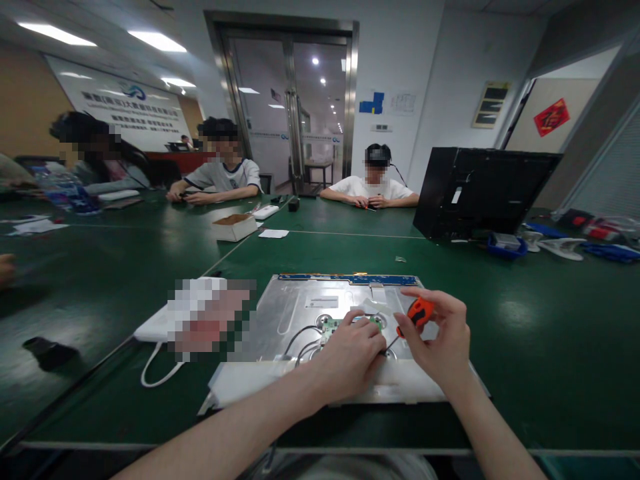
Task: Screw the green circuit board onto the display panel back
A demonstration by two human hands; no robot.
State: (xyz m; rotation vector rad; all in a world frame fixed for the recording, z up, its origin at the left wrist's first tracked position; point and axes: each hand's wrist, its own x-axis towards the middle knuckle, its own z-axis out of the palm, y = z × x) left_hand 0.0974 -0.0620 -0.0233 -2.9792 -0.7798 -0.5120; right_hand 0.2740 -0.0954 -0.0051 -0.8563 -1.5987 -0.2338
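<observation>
My right hand (443, 337) is closed on the orange and black handle of a screwdriver (419, 316), between thumb and fingers. Its thin shaft slants down to the left, toward the fingers of my left hand (353, 350). That hand is curled over a small green circuit board (330, 325), with its fingertips out of sight, so what they pinch or press is hidden. Under both hands lies a silvery metal display panel (280, 303), flat on the table. Dark cables (299, 337) run from the board, and a blue circuit strip (313, 279) lines the panel's far edge.
Left of the panel are a white power bank (160, 320) with a cable and a black object (50, 353). Farther off stand a small open box (234, 227) and a black monitor (485, 190). Several people sit around the green table (545, 320).
</observation>
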